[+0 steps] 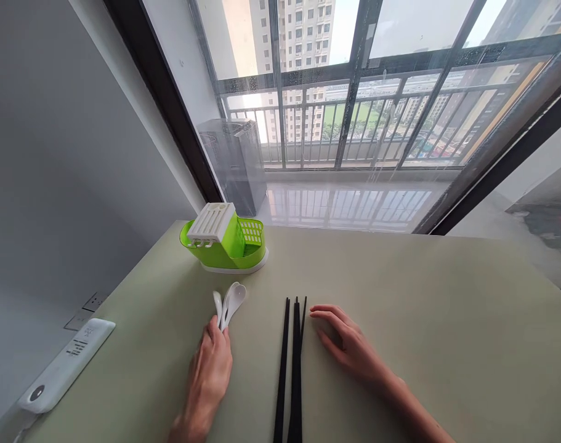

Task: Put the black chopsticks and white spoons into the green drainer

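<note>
Several white spoons point(234, 300) are bunched in my left hand point(212, 363), which is closed around their handles with the bowls pointing away from me. Their handles are hidden under my fingers. Between my hands, several black chopsticks point(295, 363) lie lengthwise on the table, one pair a little apart on the left. My right hand point(345, 338) rests just right of the chopsticks, fingers loosely curved and apart, holding nothing. Beyond my left hand stands a green utensil holder point(229, 255) with a white slotted top point(212, 223) and an open basket section on its right.
The pale green table point(423, 295) reaches a large window point(349, 92) at the back. A white power strip point(70, 363) lies along the left edge, near a wall socket point(95, 301). Behind the glass stands a grey cabinet-like box point(236, 160).
</note>
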Demonstrator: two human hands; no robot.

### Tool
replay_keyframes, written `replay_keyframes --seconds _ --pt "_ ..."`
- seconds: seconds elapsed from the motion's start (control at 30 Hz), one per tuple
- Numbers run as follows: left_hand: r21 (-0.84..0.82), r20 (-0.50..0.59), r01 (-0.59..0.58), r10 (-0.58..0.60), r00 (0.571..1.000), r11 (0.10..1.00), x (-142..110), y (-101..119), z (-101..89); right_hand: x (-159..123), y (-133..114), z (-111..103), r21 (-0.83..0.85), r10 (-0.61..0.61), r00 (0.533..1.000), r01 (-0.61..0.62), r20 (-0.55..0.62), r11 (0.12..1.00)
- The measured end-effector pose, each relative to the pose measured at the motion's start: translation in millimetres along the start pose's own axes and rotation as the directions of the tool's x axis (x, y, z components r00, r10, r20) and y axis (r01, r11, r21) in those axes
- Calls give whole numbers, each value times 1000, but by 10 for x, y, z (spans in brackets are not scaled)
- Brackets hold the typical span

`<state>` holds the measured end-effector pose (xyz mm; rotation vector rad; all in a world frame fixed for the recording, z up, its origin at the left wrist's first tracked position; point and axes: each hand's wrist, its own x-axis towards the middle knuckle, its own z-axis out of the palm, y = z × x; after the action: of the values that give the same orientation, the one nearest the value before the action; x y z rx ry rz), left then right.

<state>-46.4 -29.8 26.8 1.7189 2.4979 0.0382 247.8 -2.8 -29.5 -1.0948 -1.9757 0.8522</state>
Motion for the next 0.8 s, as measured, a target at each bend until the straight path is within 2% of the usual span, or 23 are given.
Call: replay_keyframes --seconds 0.17,0.27,0.37,0.43,0.57,0.67,0.8 --pt "-278 117 17 16 993 960 -145 277 0 -9 30 25 44 38 999 -38 -4 998" --pt "-431 133 -62 132 982 900 -333 552 -17 -4 59 30 182 126 990 -112 -63 977" --pt "-537 131 -173 284 950 825 -547 867 7 8 97 -27 402 189 974 -125 -125 907" --pt "-554 146 -233 368 918 799 -667 1068 39 12 116 -97 489 212 968 -121 -136 864" --pt "-507 189 -352 500 845 787 -801 1372 136 11 112 -226 506 312 944 -217 -110 835" --pt "-433 218 -395 519 826 810 -836 1494 234 19 91 -248 528 391 913 -277 -116 803" --pt "-381 246 -445 552 797 811 -866 1572 344 38 85 -220 611 486 870 -339 -87 716"
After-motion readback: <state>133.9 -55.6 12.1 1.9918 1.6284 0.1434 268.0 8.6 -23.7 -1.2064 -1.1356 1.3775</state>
